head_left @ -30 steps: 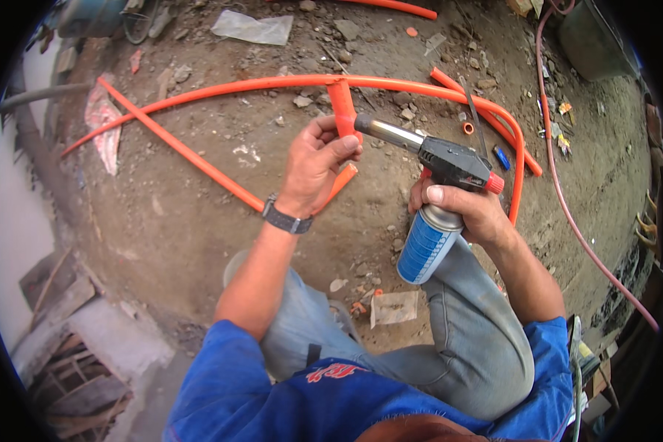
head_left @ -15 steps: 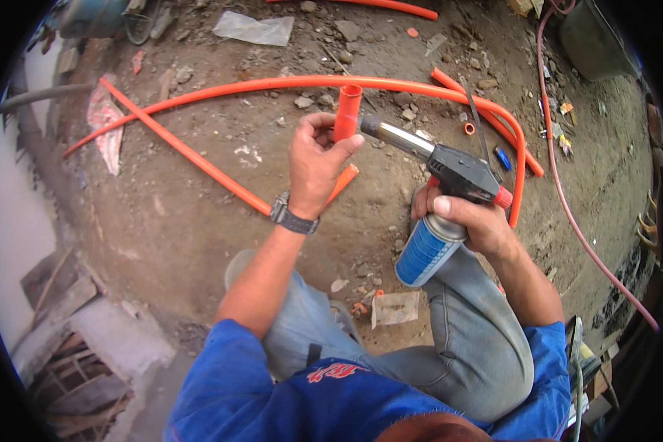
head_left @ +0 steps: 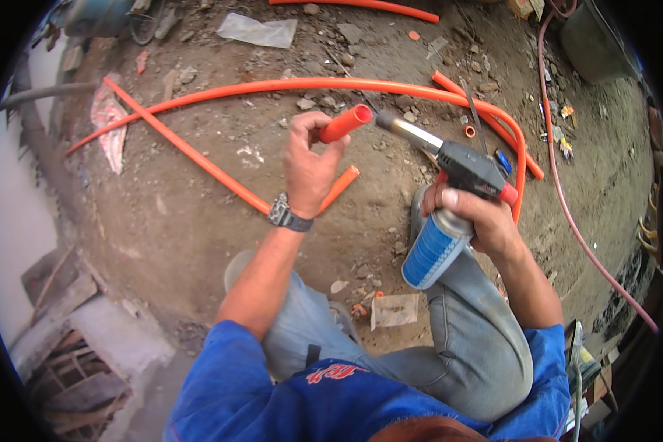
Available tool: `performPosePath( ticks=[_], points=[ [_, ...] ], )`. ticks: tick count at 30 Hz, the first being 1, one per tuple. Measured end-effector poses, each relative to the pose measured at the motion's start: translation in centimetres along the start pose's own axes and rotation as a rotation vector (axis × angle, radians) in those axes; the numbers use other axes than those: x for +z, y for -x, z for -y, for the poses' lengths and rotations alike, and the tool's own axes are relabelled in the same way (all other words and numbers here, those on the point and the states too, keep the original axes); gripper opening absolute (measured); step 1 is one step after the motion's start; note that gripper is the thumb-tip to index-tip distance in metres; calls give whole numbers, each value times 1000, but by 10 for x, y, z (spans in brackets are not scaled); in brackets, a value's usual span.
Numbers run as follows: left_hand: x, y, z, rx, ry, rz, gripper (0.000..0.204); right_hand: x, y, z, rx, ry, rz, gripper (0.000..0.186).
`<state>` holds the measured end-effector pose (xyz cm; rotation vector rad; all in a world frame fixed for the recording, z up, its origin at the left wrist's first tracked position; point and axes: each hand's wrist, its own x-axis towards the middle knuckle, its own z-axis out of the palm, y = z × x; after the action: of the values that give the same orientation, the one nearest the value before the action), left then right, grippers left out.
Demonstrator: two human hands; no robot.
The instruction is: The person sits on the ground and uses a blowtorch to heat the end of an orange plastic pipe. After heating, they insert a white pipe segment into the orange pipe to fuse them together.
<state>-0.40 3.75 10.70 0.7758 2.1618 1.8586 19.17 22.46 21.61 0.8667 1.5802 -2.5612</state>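
My left hand [head_left: 309,166] grips a short orange pipe piece [head_left: 345,124], its open end turned to the right. My right hand [head_left: 479,221] holds a blue gas canister [head_left: 431,254] with a black torch head [head_left: 470,168] on top. The torch's metal nozzle [head_left: 409,132] points at the pipe's open end, a small gap apart. No flame shows. I crouch on bare dirt, both knees in jeans below the hands.
Long orange pipes [head_left: 272,87] curve and cross on the ground behind the hands. A straight orange pipe [head_left: 191,151] runs to the left. A reddish hose [head_left: 567,214] trails on the right. Rubble and wood scraps [head_left: 59,295] lie lower left, a paper scrap [head_left: 394,309] by my knee.
My left hand turned the pipe piece from upright to nearly level, open end toward the torch. My right hand brought the torch nozzle closer to that end.
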Motion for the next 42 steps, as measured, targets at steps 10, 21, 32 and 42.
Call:
performPosePath(
  ticks=[10,21,32,42],
  points=[
    [-11,-9,-8,273,-375,9,41,-9,-3,-7,-3,28,15,31],
    [8,0,-17,-393,258,9,43,-2,-17,-15,123,-63,-66,31],
    [0,2,-14,-538,702,174,40,4,-13,-14,54,13,30,25],
    [7,4,-9,-476,453,101,36,2,-8,-17,64,29,59,38]
  ],
)
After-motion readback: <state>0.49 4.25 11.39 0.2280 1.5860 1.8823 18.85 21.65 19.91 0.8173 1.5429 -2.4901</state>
